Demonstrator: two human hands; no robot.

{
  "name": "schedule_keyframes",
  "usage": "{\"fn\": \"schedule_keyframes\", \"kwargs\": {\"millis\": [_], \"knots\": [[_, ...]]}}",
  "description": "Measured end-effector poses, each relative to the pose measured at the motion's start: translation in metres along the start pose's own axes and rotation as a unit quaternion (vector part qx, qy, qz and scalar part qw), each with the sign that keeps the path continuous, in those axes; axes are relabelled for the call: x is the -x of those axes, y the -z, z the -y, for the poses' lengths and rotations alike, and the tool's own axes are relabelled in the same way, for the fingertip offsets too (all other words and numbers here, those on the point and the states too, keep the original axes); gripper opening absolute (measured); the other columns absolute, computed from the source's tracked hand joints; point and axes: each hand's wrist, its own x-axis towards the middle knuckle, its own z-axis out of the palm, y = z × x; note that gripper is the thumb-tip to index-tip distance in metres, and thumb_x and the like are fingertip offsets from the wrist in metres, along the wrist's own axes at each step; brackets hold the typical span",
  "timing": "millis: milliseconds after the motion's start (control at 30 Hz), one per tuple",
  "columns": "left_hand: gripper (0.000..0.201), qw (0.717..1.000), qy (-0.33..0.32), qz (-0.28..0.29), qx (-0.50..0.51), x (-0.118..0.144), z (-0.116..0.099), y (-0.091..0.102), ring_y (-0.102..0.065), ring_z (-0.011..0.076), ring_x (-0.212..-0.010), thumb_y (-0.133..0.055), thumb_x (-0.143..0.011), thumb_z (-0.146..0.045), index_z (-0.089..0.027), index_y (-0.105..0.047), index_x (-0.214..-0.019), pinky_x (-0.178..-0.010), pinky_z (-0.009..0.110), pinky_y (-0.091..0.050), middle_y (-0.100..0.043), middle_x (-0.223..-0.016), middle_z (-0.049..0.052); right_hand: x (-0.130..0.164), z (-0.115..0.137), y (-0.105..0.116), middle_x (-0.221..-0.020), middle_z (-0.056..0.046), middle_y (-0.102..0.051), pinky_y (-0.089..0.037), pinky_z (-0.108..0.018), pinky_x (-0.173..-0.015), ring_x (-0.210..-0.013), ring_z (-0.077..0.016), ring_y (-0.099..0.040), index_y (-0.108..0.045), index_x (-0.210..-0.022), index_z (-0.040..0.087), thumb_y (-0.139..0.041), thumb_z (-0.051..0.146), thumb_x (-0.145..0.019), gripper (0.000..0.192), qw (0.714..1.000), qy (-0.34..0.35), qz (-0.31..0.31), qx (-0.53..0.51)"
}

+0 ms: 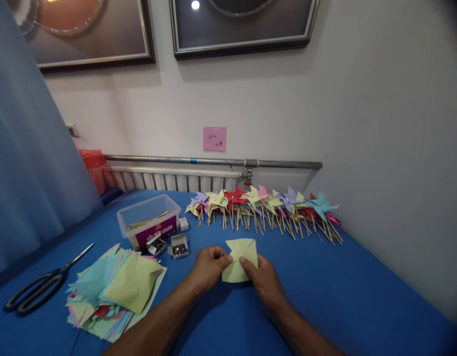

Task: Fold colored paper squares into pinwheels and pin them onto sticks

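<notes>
A yellow paper square (pixel 240 260) sits dead centre between the two hands, pinched on both sides just above the blue counter (pixel 347 287): the left hand (pixel 208 267) grips its left edge, the right hand (pixel 261 279) its lower right edge. One corner is folded toward the middle. Finished pinwheels (pixel 265 205) line the wall beyond; the paper stack (pixel 115 291), scissors (pixel 39 287) and pin boxes (pixel 178 246) lie to the left, with bare cloth to the right.

Left hand (pixel 208 267) and right hand (pixel 263 282) pinching yellow paper square (pixel 240 261) at table (pixel 362 287) centre, paper stack (pixel 117 289) left, pinwheels (pixel 265 207) along far edge
</notes>
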Motion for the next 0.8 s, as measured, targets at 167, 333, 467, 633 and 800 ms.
{"fn": "schedule_keyframes", "kwargs": {"millis": [167,333,467,633,800], "knots": [[0.036,0.995,0.045,0.036,0.086,0.0018,-0.0040,-0.0001,-0.048,0.0106,-0.052,-0.075,-0.060,-0.045,-0.012,-0.062,-0.069,-0.054,0.025,-0.036,-0.060,-0.058,0.001,0.0003,-0.0010,0.0018,-0.088,-0.009,-0.079,-0.057,-0.039,-0.073,-0.082,-0.0303,-0.073,-0.072,-0.108,0.015,-0.074,0.052,-0.072,0.052,1.000,0.002,0.020,0.016],[0.036,0.992,0.042,0.029,0.117,0.0014,-0.0032,-0.0007,-0.048,0.0105,-0.051,-0.079,-0.054,-0.041,-0.013,-0.061,-0.066,-0.055,0.025,-0.037,-0.060,-0.057,0.000,0.0005,-0.0022,0.0016,-0.087,-0.009,-0.079,-0.057,-0.038,-0.072,-0.084,-0.0310,-0.073,-0.072,-0.107,0.014,-0.075,0.050,-0.070,0.051,1.000,0.004,0.010,0.017],[0.033,0.992,0.042,0.025,0.114,0.0024,-0.0045,-0.0011,-0.049,0.0105,-0.051,-0.079,-0.055,-0.039,-0.014,-0.061,-0.065,-0.054,0.025,-0.037,-0.061,-0.058,0.000,0.0016,-0.0004,0.0002,-0.087,-0.009,-0.079,-0.057,-0.039,-0.072,-0.083,-0.0310,-0.073,-0.072,-0.106,0.015,-0.076,0.050,-0.070,0.051,1.000,0.002,0.013,0.009],[0.031,0.991,0.046,0.026,0.120,0.0037,-0.0065,-0.0027,-0.048,0.0098,-0.050,-0.080,-0.054,-0.036,-0.013,-0.061,-0.064,-0.053,0.024,-0.036,-0.060,-0.055,-0.001,0.0014,0.0009,-0.0002,-0.086,-0.009,-0.079,-0.057,-0.039,-0.072,-0.079,-0.0300,-0.073,-0.072,-0.105,0.015,-0.076,0.049,-0.070,0.049,1.000,0.005,0.022,0.011],[0.031,0.991,0.041,0.027,0.128,0.0032,-0.0041,-0.0065,-0.044,0.0086,-0.045,-0.079,-0.053,-0.037,-0.015,-0.058,-0.061,-0.049,0.024,-0.033,-0.056,-0.051,-0.003,0.0007,0.0005,-0.0013,-0.084,-0.009,-0.078,-0.057,-0.040,-0.071,-0.081,-0.0311,-0.073,-0.072,-0.104,0.015,-0.077,0.051,-0.067,0.052,1.000,-0.003,0.013,0.014]]}}
